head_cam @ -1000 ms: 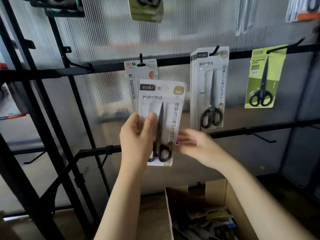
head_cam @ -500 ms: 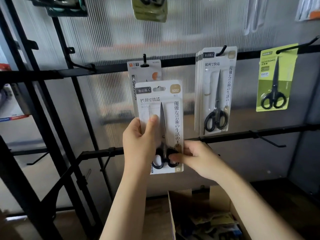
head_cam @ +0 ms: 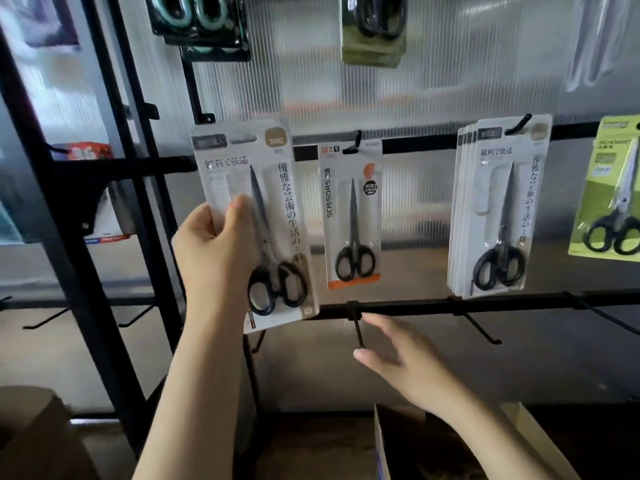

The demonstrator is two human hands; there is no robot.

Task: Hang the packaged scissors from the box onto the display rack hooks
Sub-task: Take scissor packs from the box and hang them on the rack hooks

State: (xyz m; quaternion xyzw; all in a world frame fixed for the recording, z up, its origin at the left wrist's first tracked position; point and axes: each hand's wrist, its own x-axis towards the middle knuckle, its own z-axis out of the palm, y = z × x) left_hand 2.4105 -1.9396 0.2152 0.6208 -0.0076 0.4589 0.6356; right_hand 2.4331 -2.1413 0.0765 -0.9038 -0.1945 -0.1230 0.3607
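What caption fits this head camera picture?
Left hand holds packaged scissors near the display rack; right hand open.

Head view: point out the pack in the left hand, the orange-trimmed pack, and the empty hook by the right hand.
Held pack (head_cam: 277, 188), head view, card front.
Orange-trimmed pack (head_cam: 351, 216), head view, blades.
Empty hook (head_cam: 359, 332), head view, shaft.

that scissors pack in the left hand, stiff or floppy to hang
The scissors pack looks fairly stiff: gripped by the left hand at one edge, it stays flat. It is probably bottom-heavy, since the handles sit low. The glossy front may be slippery.
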